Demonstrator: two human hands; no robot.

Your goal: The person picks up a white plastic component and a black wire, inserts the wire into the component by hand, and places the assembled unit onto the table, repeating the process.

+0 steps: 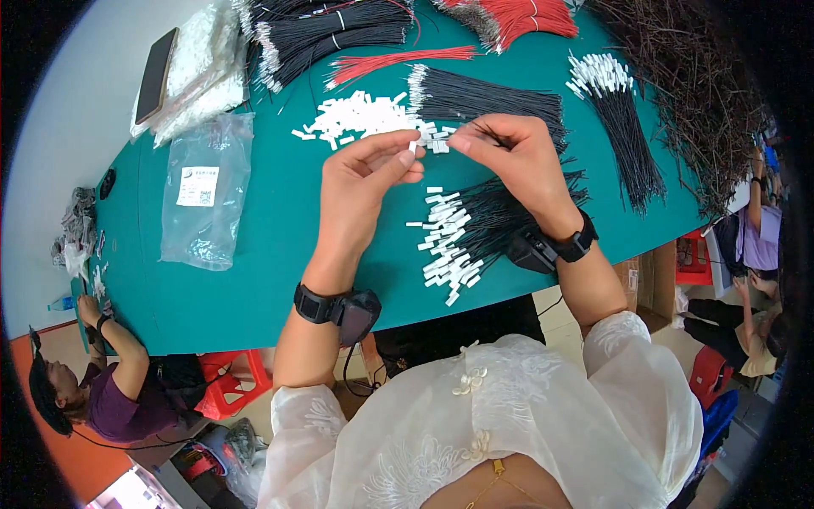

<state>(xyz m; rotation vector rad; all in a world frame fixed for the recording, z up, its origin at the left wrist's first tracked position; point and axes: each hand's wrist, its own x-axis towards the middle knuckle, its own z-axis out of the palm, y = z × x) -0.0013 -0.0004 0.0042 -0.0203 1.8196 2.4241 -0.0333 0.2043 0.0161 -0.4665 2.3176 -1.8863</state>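
Observation:
Between thumb and forefinger, my left hand (360, 174) pinches a small white plastic connector housing (413, 146). Just right of it, my right hand (517, 157) is closed on a thin black wire (490, 131), its tip pointing toward the housing; whether the two touch is too small to tell. Behind my hands lies a heap of loose white housings (360, 114), with a bundle of black wires (492, 93) beside it. Below my right hand, black wires with white housings on their ends (449, 242) lie in a loose pile.
A clear plastic bag (212, 229) lies on the green table (280, 187), left. Behind it, a phone (158, 75) rests on bags of white parts. Black bundles (339, 38), red wires (530, 21), a housing-tipped bundle (623, 127) and dark tangled wires (687, 76) lie farther back. Other people sit left and right.

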